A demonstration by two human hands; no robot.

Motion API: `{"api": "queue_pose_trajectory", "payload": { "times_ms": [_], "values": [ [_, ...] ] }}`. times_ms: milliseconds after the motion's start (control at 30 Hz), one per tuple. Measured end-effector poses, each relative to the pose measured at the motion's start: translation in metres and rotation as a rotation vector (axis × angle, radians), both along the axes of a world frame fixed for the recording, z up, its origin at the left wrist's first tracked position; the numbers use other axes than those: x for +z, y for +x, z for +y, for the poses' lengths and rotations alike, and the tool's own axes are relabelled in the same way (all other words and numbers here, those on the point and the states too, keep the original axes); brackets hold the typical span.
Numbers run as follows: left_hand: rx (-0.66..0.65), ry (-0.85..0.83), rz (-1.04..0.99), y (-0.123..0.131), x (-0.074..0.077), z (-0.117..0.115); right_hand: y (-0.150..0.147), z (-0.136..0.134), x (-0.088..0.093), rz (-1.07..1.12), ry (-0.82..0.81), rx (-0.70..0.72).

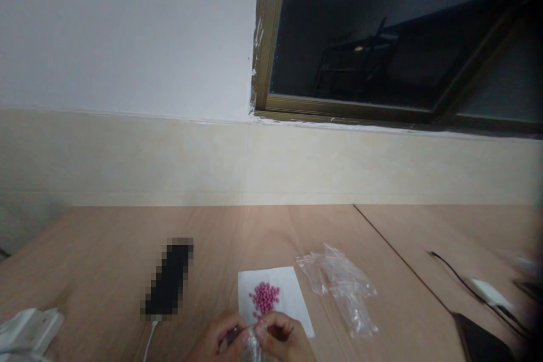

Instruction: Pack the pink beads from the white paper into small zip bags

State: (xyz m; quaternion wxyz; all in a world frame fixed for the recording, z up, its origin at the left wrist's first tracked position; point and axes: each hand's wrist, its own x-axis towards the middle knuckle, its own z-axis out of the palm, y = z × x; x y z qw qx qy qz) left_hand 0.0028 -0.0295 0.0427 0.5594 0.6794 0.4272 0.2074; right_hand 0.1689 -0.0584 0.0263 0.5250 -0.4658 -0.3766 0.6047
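Head view: plastic bag [337, 288] beside paper [292, 300]

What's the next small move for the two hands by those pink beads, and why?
Probably ease the clear plastic bag wider open, though its mouth is partly hidden. The left hand and right hand pinch close together at it, just below the small round pink beads piled on the white paper sheet.

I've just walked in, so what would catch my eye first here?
The small heap of pink beads on a white paper sheet stands out most, near the front of the wooden desk. The left hand and right hand meet just below it, and a crumpled clear plastic bag lies to the right.
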Motion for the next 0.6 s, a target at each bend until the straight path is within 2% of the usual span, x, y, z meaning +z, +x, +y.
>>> {"api": "queue_pose_trajectory", "payload": {
  "times_ms": [200,267,367,467,600],
  "values": [
    [0.052,-0.01,-0.038,-0.02,0.004,0.006,0.004,0.004,0.005,0.037,-0.003,-0.065],
    [0.072,0.019,-0.01,-0.023,0.009,0.007,0.005,0.007,0.003,0.026,0.015,-0.04],
    [0.08,0.094,0.027,-0.023,0.019,0.007,0.005,0.009,0.003,-0.026,0.045,-0.004],
    [0.097,0.172,0.039,-0.021,0.028,0.005,0.002,0.004,0.009,-0.128,0.112,-0.054],
    [0.129,0.191,0.035,-0.015,0.03,0.0,-0.004,-0.009,0.016,-0.196,0.13,0.034]
  ]
}}
